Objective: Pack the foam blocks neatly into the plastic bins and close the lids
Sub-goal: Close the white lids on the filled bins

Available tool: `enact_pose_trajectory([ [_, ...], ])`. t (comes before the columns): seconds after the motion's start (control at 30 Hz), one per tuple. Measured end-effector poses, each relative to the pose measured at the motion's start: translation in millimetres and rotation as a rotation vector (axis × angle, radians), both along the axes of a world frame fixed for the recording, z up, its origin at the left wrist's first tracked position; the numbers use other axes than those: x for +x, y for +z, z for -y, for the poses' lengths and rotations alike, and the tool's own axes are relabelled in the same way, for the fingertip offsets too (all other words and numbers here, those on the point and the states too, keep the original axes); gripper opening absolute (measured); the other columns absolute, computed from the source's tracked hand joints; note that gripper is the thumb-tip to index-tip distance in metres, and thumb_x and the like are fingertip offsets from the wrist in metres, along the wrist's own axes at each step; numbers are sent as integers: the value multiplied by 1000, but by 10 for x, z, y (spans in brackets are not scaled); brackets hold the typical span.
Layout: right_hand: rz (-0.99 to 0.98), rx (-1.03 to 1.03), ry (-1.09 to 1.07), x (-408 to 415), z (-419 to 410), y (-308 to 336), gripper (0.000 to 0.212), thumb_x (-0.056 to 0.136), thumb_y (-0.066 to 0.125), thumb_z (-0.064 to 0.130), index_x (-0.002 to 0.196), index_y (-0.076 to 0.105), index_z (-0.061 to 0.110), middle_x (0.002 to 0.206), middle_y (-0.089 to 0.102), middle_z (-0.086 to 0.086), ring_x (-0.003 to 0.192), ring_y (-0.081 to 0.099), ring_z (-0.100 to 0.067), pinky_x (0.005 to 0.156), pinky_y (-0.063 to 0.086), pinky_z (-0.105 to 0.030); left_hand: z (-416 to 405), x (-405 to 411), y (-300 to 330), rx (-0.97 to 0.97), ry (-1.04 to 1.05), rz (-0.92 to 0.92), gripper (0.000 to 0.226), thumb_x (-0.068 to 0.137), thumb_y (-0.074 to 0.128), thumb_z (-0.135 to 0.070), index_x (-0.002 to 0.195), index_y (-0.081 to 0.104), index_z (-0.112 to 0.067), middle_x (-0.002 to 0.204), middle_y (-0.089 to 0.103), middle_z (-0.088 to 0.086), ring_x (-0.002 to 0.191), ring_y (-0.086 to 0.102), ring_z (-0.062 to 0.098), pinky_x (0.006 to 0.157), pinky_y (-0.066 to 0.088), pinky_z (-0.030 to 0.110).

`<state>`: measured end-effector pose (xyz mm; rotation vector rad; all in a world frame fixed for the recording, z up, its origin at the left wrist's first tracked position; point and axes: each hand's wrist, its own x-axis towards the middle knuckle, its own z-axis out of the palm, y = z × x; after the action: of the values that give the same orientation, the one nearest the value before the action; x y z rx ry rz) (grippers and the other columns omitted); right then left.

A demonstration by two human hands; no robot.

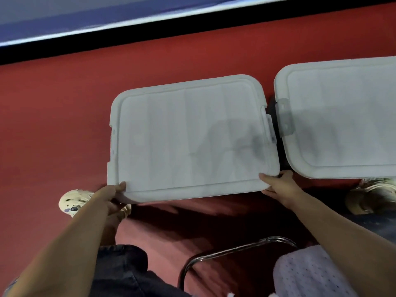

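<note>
A white translucent lid [188, 136] sits over a plastic bin on the red carpet floor [53, 125], in the middle of the view. Pale upright shapes show faintly through the lid, too blurred to name. The left hand [113, 196] grips the lid's near left corner, thumb on top and fingers curled under the rim. The right hand [278, 185] holds the near right corner the same way, thumb lying on the top surface and fingers wrapped round the edge. A grey latch [270, 127] stands at the lid's right side.

Just beside it on the right is a second lidded bin [342, 116], cut off by the frame edge, with its own grey latch [284, 116] facing the first bin; a narrow dark gap lies between the two.

Near the left hand a cream sneaker [74, 201] rests on the carpet, and another shoe [368, 194] shows at the right, near the second bin. Dark jeans [120, 269] fill the near left. A chrome chair frame [235, 250] with a pale dotted seat cushion [310, 275] sits at the near right. Far off, a black band [192, 33] edges the carpet.
</note>
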<state>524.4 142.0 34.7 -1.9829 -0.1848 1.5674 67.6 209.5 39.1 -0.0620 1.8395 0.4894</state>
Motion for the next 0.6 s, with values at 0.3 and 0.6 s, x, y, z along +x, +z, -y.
enact_pose_trajectory([
  [0.3, -116, 95, 263, 128, -281, -11, 68, 73, 74, 48, 126, 53, 9, 119, 65, -6, 106, 63, -20, 93, 48, -33, -67, -141, 220, -66, -134, -111, 14, 90, 62, -7, 99, 55, 0, 79, 66, 11, 88, 68, 25, 71, 57, 45],
  [0.6, 112, 216, -73, 64, -531, -151, 69, 65, 83, 32, 124, 54, 12, 115, 66, -10, 102, 65, -25, 94, 50, -48, -607, -148, 90, 163, -254, -380, 62, 77, 78, -20, 128, 48, -1, 117, 60, 17, 95, 63, 33, 78, 55, 48],
])
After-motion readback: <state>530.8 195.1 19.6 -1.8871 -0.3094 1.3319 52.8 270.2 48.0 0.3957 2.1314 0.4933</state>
